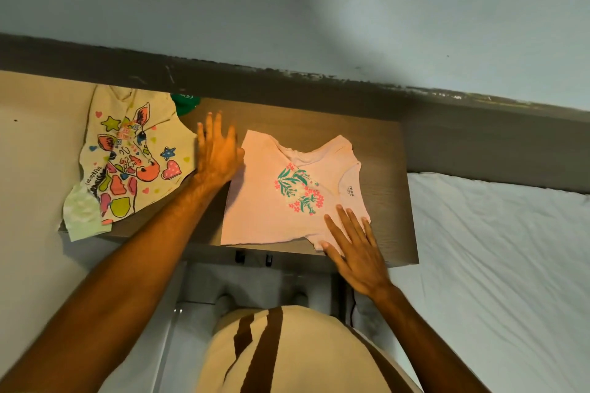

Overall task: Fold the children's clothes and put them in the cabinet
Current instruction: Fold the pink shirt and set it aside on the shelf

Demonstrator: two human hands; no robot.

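Note:
A pink children's T-shirt (pixel 265 207) with a flower print lies spread flat on the brown wooden cabinet top (pixel 386 169). My left hand (pixel 217 153) is flat with fingers apart at the shirt's left sleeve edge. My right hand (pixel 354 249) rests flat with spread fingers on the shirt's lower right corner, at the top's front edge. To the left lies a cream T-shirt with a colourful giraffe print (pixel 134 156), partly over a pale green garment (pixel 81 214). A green item (pixel 185 104) peeks out behind the giraffe shirt.
A grey wall (pixel 287 3) rises behind the cabinet top. A bed with a white sheet (pixel 498 265) lies to the right. A beige surface (pixel 35 153) is on the left. Below the top's front edge are two dark handles (pixel 253 258).

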